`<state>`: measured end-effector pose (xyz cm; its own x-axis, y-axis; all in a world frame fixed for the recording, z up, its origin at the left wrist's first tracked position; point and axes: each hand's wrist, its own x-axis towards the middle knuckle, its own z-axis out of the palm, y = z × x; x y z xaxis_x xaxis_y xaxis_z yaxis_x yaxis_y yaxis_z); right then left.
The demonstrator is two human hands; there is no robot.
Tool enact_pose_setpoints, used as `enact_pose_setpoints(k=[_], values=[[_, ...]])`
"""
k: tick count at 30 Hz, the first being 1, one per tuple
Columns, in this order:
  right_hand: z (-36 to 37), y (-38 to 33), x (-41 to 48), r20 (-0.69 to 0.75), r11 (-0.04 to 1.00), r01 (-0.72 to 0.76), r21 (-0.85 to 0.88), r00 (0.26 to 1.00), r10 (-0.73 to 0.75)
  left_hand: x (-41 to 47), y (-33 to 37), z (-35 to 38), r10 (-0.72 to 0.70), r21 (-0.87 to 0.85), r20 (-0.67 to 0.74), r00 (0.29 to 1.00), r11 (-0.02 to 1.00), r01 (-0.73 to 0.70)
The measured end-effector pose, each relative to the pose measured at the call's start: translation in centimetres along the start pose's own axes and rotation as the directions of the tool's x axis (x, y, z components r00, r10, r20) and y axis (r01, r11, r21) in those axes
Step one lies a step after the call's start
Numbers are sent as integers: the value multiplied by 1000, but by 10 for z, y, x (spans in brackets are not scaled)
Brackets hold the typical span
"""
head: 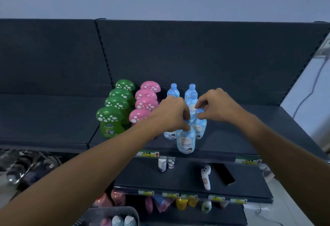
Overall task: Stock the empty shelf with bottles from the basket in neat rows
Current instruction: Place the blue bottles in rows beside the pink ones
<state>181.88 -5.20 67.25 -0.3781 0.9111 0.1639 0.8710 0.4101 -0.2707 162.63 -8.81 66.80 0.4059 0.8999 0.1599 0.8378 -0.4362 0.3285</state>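
Observation:
On the dark top shelf [232, 136] stand a row of green mushroom-cap bottles [110, 120], a row of pink mushroom-cap bottles [142, 113] and two rows of light blue bottles. My left hand [169, 115] pinches the top of the front blue bottle [185, 142] near the shelf's front edge. My right hand [214, 106] pinches the cap of a second blue bottle [200, 127] just behind it. Two blue bottles [191, 92] stand at the back. A grey basket [114, 213] at the bottom holds a few more bottles.
The shelf below carries two small white bottles [166, 164], a white handheld device [206, 177] and a black flat object [224, 174]. Lower down hang yellow and pink packs [182, 202]. Price tags [148, 153] line the shelf edges. Metal pans [21, 167] sit at the left.

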Motion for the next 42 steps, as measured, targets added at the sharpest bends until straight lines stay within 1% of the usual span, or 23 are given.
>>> enact_pose_setpoints(k=[6,9,13,16,29,35,38,42], values=[[7,25,29,34,999,4,48,999,-6,24,1,15,-70,-28,-32,997,997,69],[13,33,41,23,998,7,62,1000,-9,35,1,21,-109,-27,-19,994,994,109],[20,43,53,48,996,2,92,999,-6,48,2,29,-150,-47,9,989,988,150],[25,51,62,61,994,1,113,998,-8,56,3,35,-154,-34,27,988,987,155],[30,64,80,40,985,48,163,998,-56,79,4,39,-198,3,19,980,980,198],[30,63,81,57,983,48,177,997,-58,80,5,40,-189,-7,48,981,982,190],[31,64,79,54,981,44,187,997,-56,80,6,42,-179,-15,43,983,984,180],[32,64,78,92,980,26,197,995,-45,76,9,47,-161,-4,32,986,987,161]])
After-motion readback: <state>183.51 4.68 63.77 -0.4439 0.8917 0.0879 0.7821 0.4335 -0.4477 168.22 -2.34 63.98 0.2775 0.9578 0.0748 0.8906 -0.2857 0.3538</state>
